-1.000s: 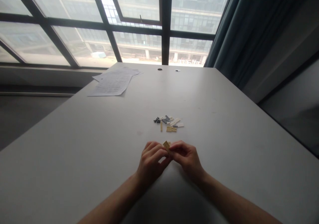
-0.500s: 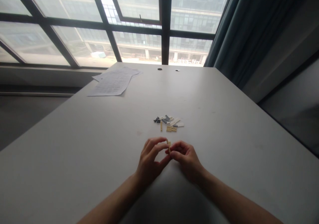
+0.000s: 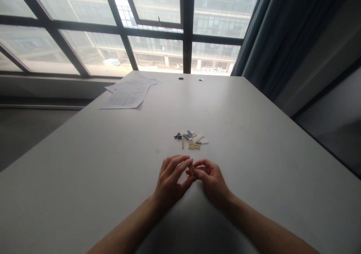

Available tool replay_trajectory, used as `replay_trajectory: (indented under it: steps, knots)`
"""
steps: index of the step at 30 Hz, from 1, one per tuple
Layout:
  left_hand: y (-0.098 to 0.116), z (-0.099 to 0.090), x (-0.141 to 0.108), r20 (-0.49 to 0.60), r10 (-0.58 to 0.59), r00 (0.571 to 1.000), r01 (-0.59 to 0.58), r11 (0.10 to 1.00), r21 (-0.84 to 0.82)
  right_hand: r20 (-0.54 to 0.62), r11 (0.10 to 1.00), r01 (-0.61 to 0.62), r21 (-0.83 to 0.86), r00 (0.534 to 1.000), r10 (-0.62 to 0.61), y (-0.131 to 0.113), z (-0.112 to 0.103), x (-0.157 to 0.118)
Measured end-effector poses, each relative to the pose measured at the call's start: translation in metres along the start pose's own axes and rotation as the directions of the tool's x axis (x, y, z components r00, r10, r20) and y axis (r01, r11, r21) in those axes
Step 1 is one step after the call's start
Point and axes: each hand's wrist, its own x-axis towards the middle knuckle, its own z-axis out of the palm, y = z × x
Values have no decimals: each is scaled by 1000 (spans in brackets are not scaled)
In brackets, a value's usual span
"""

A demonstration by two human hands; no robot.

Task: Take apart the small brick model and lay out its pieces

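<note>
Between my two hands, just above the white table (image 3: 113,152), is a small tan building brick piece (image 3: 191,168). My left hand (image 3: 172,177) pinches it from the left, with fingertips on its upper end and the thumb below. From the right, my right hand (image 3: 211,178) grips its lower part between thumb and fingers. Fingers cover much of the piece, so its full shape is hidden. Just beyond the hands lie tan studded bricks (image 3: 194,146) and a narrow tan strip (image 3: 182,143). Behind these is a loose heap of grey bricks (image 3: 187,136), white plates (image 3: 199,137) and small black pieces (image 3: 177,136).
Printed paper sheets (image 3: 126,94) lie at the table's far left. Two round cable holes, one of them a dark hole (image 3: 181,78), sit near the far edge. Windows (image 3: 158,50) rise beyond the table, and a dark curtain (image 3: 262,39) hangs at the right.
The tan piece has turned in my fingers and now shows a broader side. My left fingertips have shifted slightly to the right over its top. The heap of bricks has not moved.
</note>
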Motion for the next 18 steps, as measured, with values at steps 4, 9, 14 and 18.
replay_trajectory:
  steps: [4,9,14,18]
  knots:
    - [-11,-9,8,35,119,992,-123,986,110,39,971,106,-213,994,-100,-2,1,-4]
    - [-45,-32,10,191,-18,981,0,996,93,127,527,370,-765,889,-440,-8,-9,-2]
    - [-66,-43,-8,407,-137,903,85,986,142,252,213,332,-919,909,-331,-10,-25,13]
    - [-67,-40,-14,433,-159,887,93,981,169,259,118,296,-948,932,-253,-10,-26,19]
